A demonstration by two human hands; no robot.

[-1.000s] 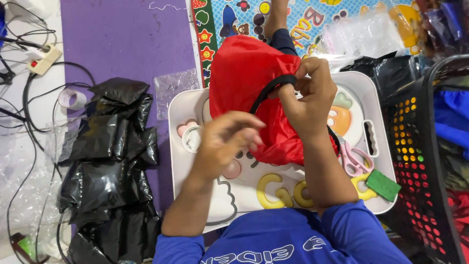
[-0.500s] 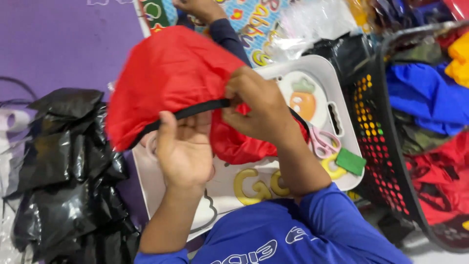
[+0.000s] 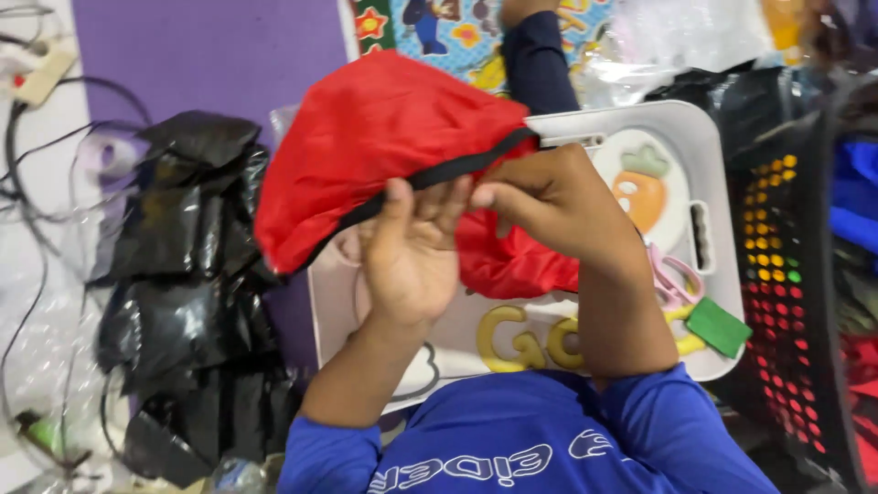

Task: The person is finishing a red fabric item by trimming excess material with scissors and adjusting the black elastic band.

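Both hands, left [image 3: 412,256] and right [image 3: 558,206], pinch the red cloth [image 3: 384,146], hiding the tray [image 3: 704,137] beneath; black bags [image 3: 183,265] left of it.

Packages observed: a heap of glossy black plastic packets [image 3: 183,274] lies on the purple mat [image 3: 210,55], off the left edge of the white tray [image 3: 677,119], several overlapping, crumpled and roughly rectangular. Clear plastic bags [image 3: 677,41] lie crumpled beyond the tray's far right corner, partly over a colourful printed play mat [image 3: 448,27]. A further black plastic packet [image 3: 722,91] rests against the black mesh basket [image 3: 786,302] at the tray's far right corner. No labels, signs or screens can be made out.
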